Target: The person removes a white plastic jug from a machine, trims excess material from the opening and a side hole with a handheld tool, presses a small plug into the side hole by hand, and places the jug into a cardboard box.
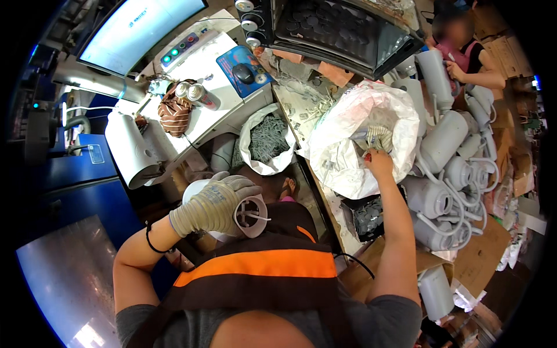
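My left hand (pixel 217 204) wears a grey knit glove and grips a white plastic housing (pixel 250 216) with an open round end, held over my lap. My right hand (pixel 378 160) is bare and reaches into a large white plastic bag (pixel 348 124) on the bench. Its fingers close around a bundle of small grey-white parts (pixel 376 138) inside the bag's mouth.
A second white bag of grey small parts (pixel 268 139) sits by the bench. Many grey cylindrical housings (pixel 444 139) with cords pile up at right, where another person (pixel 464 52) works. A dark tray machine (pixel 336 29), a monitor (pixel 136 29), spray cans (pixel 197 94) and a cardboard box (pixel 484 249) surround me.
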### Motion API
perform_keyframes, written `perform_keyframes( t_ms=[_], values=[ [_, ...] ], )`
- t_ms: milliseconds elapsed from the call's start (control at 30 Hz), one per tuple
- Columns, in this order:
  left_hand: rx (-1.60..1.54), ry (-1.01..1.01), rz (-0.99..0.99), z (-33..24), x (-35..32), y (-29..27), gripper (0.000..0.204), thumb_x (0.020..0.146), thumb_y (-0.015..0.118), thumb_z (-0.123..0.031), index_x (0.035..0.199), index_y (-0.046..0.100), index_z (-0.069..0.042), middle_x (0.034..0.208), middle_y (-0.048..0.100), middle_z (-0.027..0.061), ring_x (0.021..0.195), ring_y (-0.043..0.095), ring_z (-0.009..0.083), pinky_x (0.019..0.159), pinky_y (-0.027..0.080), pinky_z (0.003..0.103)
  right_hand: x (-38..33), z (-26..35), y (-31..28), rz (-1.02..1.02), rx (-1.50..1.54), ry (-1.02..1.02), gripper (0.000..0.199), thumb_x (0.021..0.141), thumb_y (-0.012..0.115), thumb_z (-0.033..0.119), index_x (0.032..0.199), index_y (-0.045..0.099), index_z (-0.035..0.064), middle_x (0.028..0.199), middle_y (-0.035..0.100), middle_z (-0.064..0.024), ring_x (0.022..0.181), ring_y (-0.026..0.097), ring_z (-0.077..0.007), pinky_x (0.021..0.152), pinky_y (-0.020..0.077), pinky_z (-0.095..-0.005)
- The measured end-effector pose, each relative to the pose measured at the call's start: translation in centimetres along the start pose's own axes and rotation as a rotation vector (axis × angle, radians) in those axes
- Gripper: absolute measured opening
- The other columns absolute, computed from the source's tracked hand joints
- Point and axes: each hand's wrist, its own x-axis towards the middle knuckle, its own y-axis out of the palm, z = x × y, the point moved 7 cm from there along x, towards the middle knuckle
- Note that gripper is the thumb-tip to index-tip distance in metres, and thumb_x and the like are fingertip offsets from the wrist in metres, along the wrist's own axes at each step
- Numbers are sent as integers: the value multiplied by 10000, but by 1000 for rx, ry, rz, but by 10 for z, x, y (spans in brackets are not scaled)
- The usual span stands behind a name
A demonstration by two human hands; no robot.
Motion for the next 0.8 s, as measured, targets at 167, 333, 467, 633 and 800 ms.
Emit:
perform_keyframes(
  t_ms=[167, 333, 467, 633, 800],
  values=[
    [29, -102, 220, 0, 39, 19, 681, 522, 812, -386, 1133, 588, -186, 1194, 535, 47, 1167, 487, 268, 985, 358, 431, 15, -4, 24, 251, 72, -142, 199, 813, 576, 207, 975, 568, 92, 910, 620, -144, 774, 627, -317, 666, 500, -411],
    [-25, -34, 228, 2, 67, 30, 730, 533, 809, -418, 1170, 571, -156, 1214, 534, 72, 1178, 484, 270, 987, 364, 415, 4, -12, 21, 367, 158, -119, 216, 856, 554, 205, 1040, 553, 92, 860, 630, -137, 776, 628, -341, 673, 502, -436],
    [6, -25, 250, -2, 71, 24, 691, 558, 796, -431, 1141, 591, -120, 1168, 568, 87, 1130, 520, 279, 940, 402, 391, 18, -9, -17, 298, 115, -27, 365, 821, 592, 260, 1145, 514, 113, 928, 647, -160, 824, 630, -340, 700, 501, -439],
    [-104, 54, 208, 2, 77, 18, 733, 522, 819, -471, 1104, 609, -79, 1126, 592, 112, 1067, 553, 295, 922, 424, 378, -12, 24, -113, 455, 391, -89, 427, 814, 624, 270, 1206, 517, 140, 950, 643, -140, 863, 625, -325, 718, 495, -418],
    [-145, 88, 355, 12, 95, 37, 748, 532, 822, -470, 1148, 609, -103, 1113, 606, 118, 1057, 570, 291, 929, 433, 354, -14, 139, -213, 459, 776, -322, 258, 868, 595, 257, 1065, 615, 90, 918, 645, -99, 800, 631, -283, 703, 494, -345]
  ],
)
